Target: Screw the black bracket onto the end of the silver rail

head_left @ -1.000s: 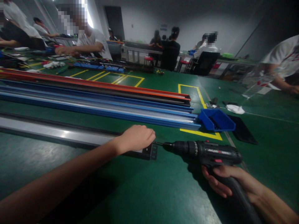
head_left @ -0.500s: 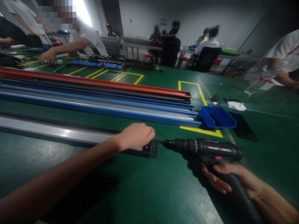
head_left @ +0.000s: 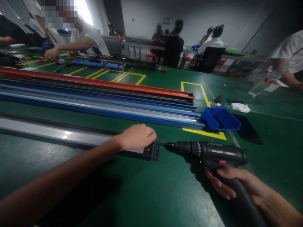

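My right hand (head_left: 224, 181) is wrapped round the grip of a black cordless drill (head_left: 213, 153), its body lying level and its long bit pointing left. The bit's tip meets the end of a long black-edged metal rail (head_left: 82, 138), where a small slotted end bracket (head_left: 155, 152) sticks out. Over that same end, my left hand (head_left: 138, 136) is closed on the rail, knuckles up, its fingertips hidden behind the far side.
Beyond the rail lie blue channels (head_left: 142, 115) and an orange channel (head_left: 118, 85). A blue bin (head_left: 221, 119) with small dark parts stands past the drill, beside a dark flat slab (head_left: 251, 130). Across the green table (head_left: 163, 189), a co-worker's hand (head_left: 52, 54) reaches among parts.
The drill and my right hand have shifted very slightly right; the bit stays at the rail's end. My left hand keeps its place. The co-worker's hand across the table has moved a little right.
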`<act>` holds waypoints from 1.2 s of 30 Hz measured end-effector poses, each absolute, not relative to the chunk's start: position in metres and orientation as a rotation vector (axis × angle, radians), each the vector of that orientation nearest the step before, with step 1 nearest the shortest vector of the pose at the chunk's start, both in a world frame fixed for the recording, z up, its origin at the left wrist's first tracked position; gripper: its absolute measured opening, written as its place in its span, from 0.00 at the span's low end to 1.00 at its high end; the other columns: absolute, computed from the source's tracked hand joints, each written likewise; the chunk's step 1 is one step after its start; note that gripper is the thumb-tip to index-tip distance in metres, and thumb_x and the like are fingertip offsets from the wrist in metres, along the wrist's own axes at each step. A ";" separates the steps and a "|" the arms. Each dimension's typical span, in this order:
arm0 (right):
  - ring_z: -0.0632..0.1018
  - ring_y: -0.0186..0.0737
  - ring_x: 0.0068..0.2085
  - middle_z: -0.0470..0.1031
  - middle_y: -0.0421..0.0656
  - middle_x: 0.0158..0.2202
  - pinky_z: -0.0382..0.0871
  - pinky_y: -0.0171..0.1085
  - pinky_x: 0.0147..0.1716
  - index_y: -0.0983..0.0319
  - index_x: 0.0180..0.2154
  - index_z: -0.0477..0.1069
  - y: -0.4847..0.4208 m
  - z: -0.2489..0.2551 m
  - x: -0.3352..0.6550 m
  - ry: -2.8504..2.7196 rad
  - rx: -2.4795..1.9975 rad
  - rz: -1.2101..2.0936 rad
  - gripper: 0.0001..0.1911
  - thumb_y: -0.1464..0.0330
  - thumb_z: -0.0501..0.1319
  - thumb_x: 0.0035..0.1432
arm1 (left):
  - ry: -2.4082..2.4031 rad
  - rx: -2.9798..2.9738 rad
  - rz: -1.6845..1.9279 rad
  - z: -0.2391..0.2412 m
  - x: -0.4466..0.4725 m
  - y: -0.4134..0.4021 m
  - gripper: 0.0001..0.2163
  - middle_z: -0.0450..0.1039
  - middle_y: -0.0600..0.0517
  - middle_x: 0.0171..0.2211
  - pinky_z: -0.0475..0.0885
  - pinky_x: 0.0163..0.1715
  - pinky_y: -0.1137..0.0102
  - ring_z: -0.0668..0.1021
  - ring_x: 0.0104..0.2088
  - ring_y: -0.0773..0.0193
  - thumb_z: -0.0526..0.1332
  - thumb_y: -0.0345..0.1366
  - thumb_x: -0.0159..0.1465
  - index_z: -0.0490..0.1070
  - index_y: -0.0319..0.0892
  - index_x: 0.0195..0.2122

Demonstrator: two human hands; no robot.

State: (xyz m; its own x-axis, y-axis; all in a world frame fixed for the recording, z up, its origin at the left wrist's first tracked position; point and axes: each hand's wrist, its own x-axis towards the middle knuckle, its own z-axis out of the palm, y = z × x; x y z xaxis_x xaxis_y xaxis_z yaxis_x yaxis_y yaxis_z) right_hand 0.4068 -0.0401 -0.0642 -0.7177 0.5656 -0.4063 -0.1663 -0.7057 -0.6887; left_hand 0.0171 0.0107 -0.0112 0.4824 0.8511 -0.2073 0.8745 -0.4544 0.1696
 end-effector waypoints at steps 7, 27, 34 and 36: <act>0.68 0.25 0.20 0.77 0.43 0.29 0.71 0.29 0.24 0.70 0.44 0.83 -0.042 -0.070 0.409 -0.923 -0.824 2.394 0.15 0.62 0.69 0.66 | 1.470 2.463 -0.148 -0.010 0.017 0.011 0.21 0.84 0.45 0.41 0.70 0.36 0.63 0.84 0.39 0.50 0.45 0.38 0.76 0.79 0.44 0.38; 0.68 0.25 0.20 0.78 0.45 0.31 0.71 0.28 0.24 0.71 0.45 0.83 -0.039 -0.066 0.407 -0.854 -0.836 2.416 0.16 0.63 0.68 0.66 | 1.453 2.610 -0.143 -0.017 0.015 0.009 0.20 0.84 0.45 0.40 0.69 0.32 0.64 0.84 0.37 0.51 0.45 0.37 0.77 0.78 0.44 0.40; 0.68 0.25 0.18 0.78 0.47 0.30 0.70 0.29 0.22 0.71 0.42 0.83 -0.039 -0.061 0.405 -0.875 -0.942 2.372 0.23 0.56 0.63 0.72 | 1.423 2.636 -0.146 -0.017 0.013 0.008 0.21 0.85 0.45 0.40 0.72 0.36 0.64 0.85 0.37 0.51 0.45 0.39 0.78 0.79 0.45 0.47; 0.67 0.26 0.18 0.78 0.48 0.29 0.70 0.29 0.22 0.71 0.42 0.84 -0.039 -0.060 0.404 -0.884 -0.951 2.361 0.23 0.55 0.64 0.71 | 1.427 2.634 -0.147 -0.016 0.014 0.008 0.21 0.85 0.45 0.40 0.72 0.36 0.63 0.85 0.38 0.51 0.44 0.40 0.79 0.79 0.46 0.49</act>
State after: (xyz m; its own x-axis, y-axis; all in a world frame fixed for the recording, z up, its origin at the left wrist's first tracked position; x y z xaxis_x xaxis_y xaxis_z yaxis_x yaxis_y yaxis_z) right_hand 0.4041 -0.0393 -0.0595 -0.6649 0.5992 -0.4459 -0.1587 -0.6967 -0.6995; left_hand 0.0136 0.0081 -0.0164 0.5448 0.8244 -0.1533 0.8384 -0.5395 0.0781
